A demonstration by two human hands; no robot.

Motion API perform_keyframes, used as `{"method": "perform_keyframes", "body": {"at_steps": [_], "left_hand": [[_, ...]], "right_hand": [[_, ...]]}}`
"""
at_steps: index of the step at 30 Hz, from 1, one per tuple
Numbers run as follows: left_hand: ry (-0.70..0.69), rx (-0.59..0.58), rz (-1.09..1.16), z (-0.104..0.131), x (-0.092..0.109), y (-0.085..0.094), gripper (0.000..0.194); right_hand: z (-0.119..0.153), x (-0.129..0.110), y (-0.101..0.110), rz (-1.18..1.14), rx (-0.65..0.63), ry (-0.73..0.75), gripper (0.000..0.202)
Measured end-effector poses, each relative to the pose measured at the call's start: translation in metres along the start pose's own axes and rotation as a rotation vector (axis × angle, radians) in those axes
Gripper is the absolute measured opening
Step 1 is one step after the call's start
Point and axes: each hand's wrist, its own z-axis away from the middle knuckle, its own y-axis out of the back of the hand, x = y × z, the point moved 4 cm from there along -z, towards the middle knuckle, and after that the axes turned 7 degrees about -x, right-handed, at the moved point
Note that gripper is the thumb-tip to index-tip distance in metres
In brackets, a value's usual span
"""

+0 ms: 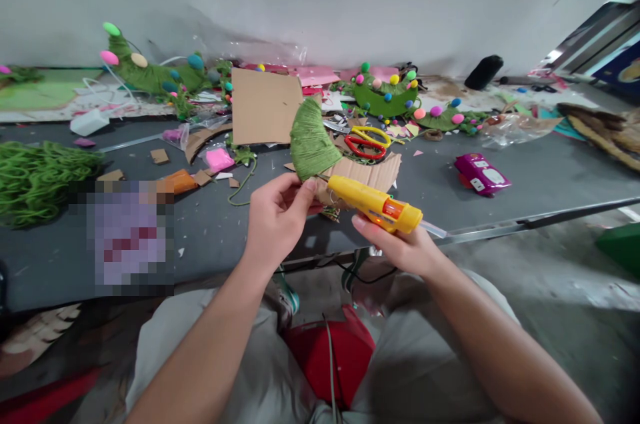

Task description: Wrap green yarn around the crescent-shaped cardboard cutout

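My left hand [281, 214] pinches the lower end of a curved cardboard piece wrapped in green yarn [313, 141]. Bare cardboard [370, 172] extends to the right of the wrapped part. My right hand [400, 244] is closed around the handle of a yellow glue gun [373, 201], whose nozzle points left and meets the piece beside my left thumb. A clear glue stick sticks out from the gun's back end. Just behind the cardboard lie scissors with red and yellow handles [367, 144]. The fingers beneath the gun are partly hidden.
Green yarn [45, 177] is heaped at the left. A square cardboard sheet [265, 107] stands behind my hands. Decorated green crescents [150, 76] lie along the wall. A purple packet [483, 174] is at the right, near the grey table's [545, 194] front edge.
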Motion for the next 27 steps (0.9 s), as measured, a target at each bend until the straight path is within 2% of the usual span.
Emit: {"method": "perform_keyframes", "body": {"at_steps": [18, 27], "left_hand": [[-0.004, 0.015, -0.032, 0.0009, 0.0026, -0.0002, 0.023], [0.004, 0.046, -0.048, -0.0003, 0.0008, 0.0057, 0.023]], "right_hand": [[0.0002, -0.0010, -0.0007, 0.007, -0.007, 0.005, 0.030], [0.0044, 0.0077, 0.0090, 0.024, 0.133, -0.050, 0.028]]}}
